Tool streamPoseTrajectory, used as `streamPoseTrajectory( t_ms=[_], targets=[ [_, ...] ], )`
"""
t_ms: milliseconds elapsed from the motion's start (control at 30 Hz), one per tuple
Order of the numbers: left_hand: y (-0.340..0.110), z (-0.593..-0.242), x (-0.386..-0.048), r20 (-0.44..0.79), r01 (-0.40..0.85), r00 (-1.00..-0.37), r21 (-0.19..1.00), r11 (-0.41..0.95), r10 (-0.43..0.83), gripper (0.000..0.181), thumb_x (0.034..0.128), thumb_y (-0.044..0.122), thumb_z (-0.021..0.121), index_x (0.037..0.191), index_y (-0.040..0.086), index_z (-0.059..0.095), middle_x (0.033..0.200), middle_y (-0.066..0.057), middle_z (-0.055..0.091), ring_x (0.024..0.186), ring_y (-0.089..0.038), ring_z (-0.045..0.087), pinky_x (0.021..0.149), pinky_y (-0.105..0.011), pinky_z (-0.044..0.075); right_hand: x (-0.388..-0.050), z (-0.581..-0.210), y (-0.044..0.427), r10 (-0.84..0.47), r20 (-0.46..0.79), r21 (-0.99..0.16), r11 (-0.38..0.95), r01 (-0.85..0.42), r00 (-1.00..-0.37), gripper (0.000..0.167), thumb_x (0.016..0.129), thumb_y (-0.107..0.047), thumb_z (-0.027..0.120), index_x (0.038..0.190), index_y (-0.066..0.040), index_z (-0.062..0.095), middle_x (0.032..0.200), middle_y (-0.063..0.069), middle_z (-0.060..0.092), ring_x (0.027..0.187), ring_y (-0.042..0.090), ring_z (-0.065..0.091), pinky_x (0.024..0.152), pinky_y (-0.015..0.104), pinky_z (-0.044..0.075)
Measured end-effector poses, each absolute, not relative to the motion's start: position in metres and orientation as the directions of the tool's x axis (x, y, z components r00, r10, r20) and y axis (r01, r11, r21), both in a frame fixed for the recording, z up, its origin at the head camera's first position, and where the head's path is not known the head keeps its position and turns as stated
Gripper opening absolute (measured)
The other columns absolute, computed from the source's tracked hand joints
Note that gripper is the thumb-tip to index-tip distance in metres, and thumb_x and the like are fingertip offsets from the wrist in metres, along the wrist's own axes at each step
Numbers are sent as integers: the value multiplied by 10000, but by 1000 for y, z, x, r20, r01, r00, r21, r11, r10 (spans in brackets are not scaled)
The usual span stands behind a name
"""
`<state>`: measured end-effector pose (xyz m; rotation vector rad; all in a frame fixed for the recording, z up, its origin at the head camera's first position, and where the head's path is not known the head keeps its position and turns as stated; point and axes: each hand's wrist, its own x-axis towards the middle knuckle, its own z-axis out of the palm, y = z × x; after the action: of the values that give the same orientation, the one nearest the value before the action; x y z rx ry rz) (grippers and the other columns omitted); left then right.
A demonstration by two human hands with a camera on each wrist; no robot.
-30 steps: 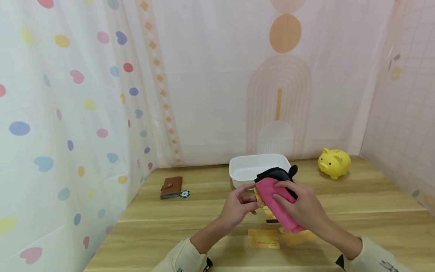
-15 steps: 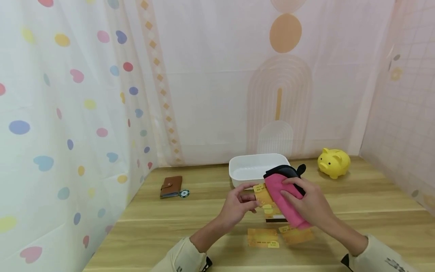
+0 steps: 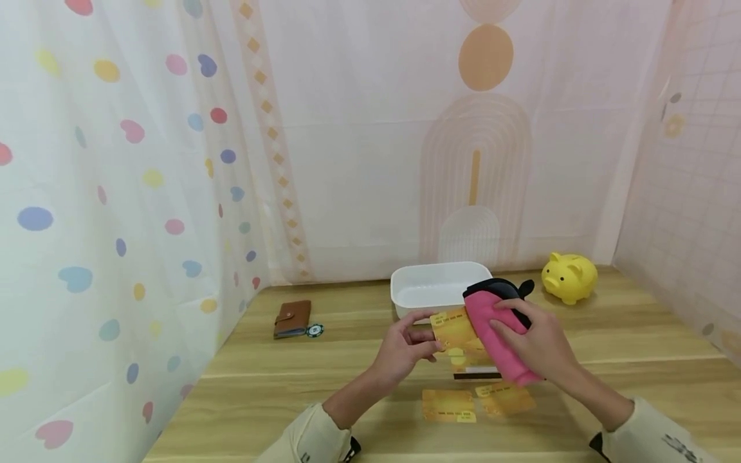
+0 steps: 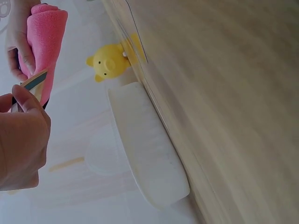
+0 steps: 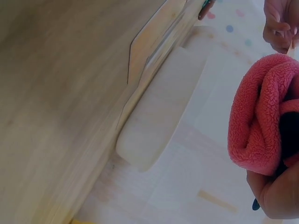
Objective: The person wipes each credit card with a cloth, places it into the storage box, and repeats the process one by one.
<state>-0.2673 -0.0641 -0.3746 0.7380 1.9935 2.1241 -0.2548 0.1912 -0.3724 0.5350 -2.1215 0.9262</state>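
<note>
My L hand [image 3: 402,350] pinches the card [image 3: 453,326] by one edge, btwn both hands; R hand [image 3: 538,337] grips the pink cloth [image 3: 491,331] against/near it. Risk: hard cloth pressure cd bend it or slip my pinch, dropping it onto loose cards [image 3: 447,404] below.

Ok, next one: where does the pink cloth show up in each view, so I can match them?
Head: pink cloth, right of centre in the lower half, in the right hand.
Left wrist: pink cloth, near the upper left corner.
Right wrist: pink cloth, at the right edge, partly cut off by the frame.
Shared landmark: the white tub, visible in all three.
</note>
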Motion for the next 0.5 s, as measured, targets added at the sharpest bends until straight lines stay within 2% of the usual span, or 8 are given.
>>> streamPoseTrajectory(
  t_ms=[67,267,333,500],
  targets=[
    [-64,-375,-268,258,228,-866,966,-120,429,492,901,-59,664,1366,-22,506,1011,-203,714,776,-111,677,678,-255,560,-256,-373,193,-77,767,-446,649,-616,-637,261,769,-18,832,993,-92,723,990,67,737,586,2,401,451,163,325],
    [-65,-377,-271,255,225,-868,967,-122,427,497,911,-41,662,1378,-13,494,1025,-203,712,779,-99,678,690,-259,564,-256,-374,199,-62,730,-478,665,-573,-681,243,790,-45,825,1003,-95,721,986,78,738,650,37,479,469,184,349],
    [-66,-377,-273,249,217,-873,968,-123,420,503,914,-26,666,1384,-3,490,994,-162,717,781,-103,677,704,-265,567,-255,-374,200,-54,708,-508,655,-560,-704,237,799,-49,818,1009,-92,716,983,93,736,572,43,395,412,217,300],
    [-68,-379,-281,231,199,-890,973,-119,393,523,917,7,680,1397,6,471,919,-64,713,802,-136,692,728,-296,577,-252,-373,202,-47,679,-544,638,-544,-733,231,813,-58,807,1020,-95,710,952,99,735,485,10,292,365,215,274]
  ],
)
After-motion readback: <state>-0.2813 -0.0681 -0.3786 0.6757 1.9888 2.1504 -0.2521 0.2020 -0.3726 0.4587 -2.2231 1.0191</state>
